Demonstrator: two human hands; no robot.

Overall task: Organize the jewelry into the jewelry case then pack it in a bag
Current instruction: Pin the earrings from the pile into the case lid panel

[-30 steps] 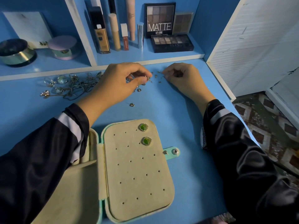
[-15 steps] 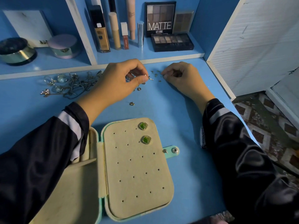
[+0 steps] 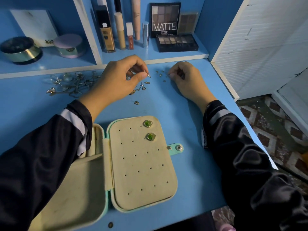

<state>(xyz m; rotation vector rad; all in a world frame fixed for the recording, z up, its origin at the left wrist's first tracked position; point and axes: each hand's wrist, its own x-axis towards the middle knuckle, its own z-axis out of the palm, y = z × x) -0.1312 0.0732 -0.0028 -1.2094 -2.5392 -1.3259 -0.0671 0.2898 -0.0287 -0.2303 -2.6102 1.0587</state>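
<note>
A mint jewelry case (image 3: 171, 189) lies open on the blue desk, its beige holed panel holding two green stud earrings (image 3: 148, 123) (image 3: 151, 136). My left hand (image 3: 120, 79) pinches a small earring (image 3: 148, 74) between thumb and fingertips above a scatter of loose earrings (image 3: 141, 88). My right hand (image 3: 185, 79) rests on the desk with fingers curled, its fingertips at tiny earring backs (image 3: 161, 75); whether it pinches one is hidden. A tangle of chains and rings (image 3: 70, 83) lies left of my left hand.
Shelves behind the desk hold makeup bottles (image 3: 106, 35), eyeshadow palettes (image 3: 176, 42) and round jars (image 3: 20, 50). A white louvred door (image 3: 260, 44) stands at the right. The desk edge drops to a patterned floor (image 3: 275, 134) on the right. A small coin-like piece (image 3: 110, 224) lies near the front edge.
My left hand has lifted the small earring slightly off the desk. My right hand stays at the earring backs with little movement.
</note>
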